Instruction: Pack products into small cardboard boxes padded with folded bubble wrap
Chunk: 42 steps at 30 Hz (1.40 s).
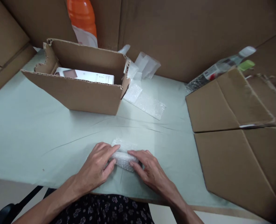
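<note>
Near the tabletop's [172, 149] front edge, the left hand [93, 165] and right hand [152, 171] pinch opposite ends of a bubble-wrap roll [123, 161], which looks mostly wound, with a flat flap [124, 143] beyond it apparently still unwound.

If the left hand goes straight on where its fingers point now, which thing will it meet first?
The left hand would first meet the bubble-wrap roll, right at its fingertips; past that, probably the right hand. Depth is hard to judge from this one view.
</note>
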Each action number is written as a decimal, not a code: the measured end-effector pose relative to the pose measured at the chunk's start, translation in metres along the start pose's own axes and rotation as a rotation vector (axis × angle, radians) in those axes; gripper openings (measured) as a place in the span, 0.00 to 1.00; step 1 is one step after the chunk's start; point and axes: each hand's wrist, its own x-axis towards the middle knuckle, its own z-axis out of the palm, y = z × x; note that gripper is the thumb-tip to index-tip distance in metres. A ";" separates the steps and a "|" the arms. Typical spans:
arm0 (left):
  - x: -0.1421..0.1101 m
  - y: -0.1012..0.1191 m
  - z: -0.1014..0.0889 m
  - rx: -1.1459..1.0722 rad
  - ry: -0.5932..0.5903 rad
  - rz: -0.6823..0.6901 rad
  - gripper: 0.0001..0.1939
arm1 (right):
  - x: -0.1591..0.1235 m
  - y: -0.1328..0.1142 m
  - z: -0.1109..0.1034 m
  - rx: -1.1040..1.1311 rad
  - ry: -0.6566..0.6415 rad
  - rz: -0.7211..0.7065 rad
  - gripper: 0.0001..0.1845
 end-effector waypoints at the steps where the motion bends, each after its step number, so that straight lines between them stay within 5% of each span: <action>1: 0.002 -0.001 0.001 0.034 0.008 -0.021 0.20 | 0.002 0.002 0.000 -0.052 0.025 0.012 0.16; 7: 0.013 -0.007 0.005 0.187 0.050 -0.087 0.20 | 0.018 0.011 0.006 -0.242 0.084 0.011 0.22; 13: 0.008 -0.008 -0.002 -0.040 -0.048 -0.057 0.33 | 0.011 0.001 0.017 0.045 0.106 -0.104 0.06; 19: 0.011 -0.004 -0.006 -0.275 -0.070 -0.127 0.24 | 0.011 0.007 0.009 0.271 0.105 0.067 0.23; 24: 0.007 -0.009 -0.011 -0.291 -0.085 -0.060 0.21 | 0.022 0.005 -0.001 0.393 0.033 0.077 0.06; 27: 0.011 -0.009 -0.041 -0.143 0.050 0.076 0.23 | 0.031 -0.003 -0.022 0.390 0.085 0.068 0.08; 32: 0.052 -0.015 -0.126 0.363 0.628 0.248 0.31 | 0.068 -0.034 -0.089 0.388 0.388 0.013 0.08; 34: 0.073 -0.026 -0.148 0.502 0.754 0.269 0.35 | 0.095 -0.051 -0.114 0.345 0.528 -0.044 0.11; 38: 0.099 -0.050 -0.155 0.571 0.758 0.286 0.37 | 0.161 -0.079 -0.150 0.098 0.581 -0.144 0.14; 42: 0.099 -0.061 -0.146 0.603 0.747 0.325 0.32 | 0.209 -0.099 -0.176 -0.520 0.254 0.020 0.08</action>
